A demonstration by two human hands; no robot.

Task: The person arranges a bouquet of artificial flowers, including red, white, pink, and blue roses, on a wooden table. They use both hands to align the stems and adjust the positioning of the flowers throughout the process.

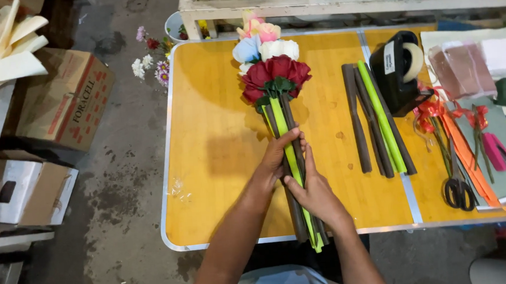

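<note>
Head view: both hands meet over a bunch of artificial flowers (pixel 278 82) lying lengthwise on the yellow table (pixel 219 161), blooms pointing away from the person and stems (pixel 295 174) running back past the near edge; the left hand (pixel 277 158) wraps the stems from the left, fingers curled together over them; the right hand (pixel 313 192) lies just below it, fingers pressed together along the stems, thumb on the left side of the bundle — the two hands are touching. The stems are dark brown with bright green ones among them. Red roses (pixel 276 75) sit nearest the hands, white and pale blue blooms (pixel 265 49) beyond them, pink ones at the far end.

To the right, apart from the bunch, spare stems (pixel 377 120) lie side by side — brown ones and one green; past them stands a black tape dispenser (pixel 400 71); further right lie red ribbon bows (pixel 433 113), black-handled scissors (pixel 458 192) and an orange strip (pixel 468 164). On the floor at the left stand cardboard boxes (pixel 63 101); loose flowers (pixel 151 60) lie by the table's far left corner.
</note>
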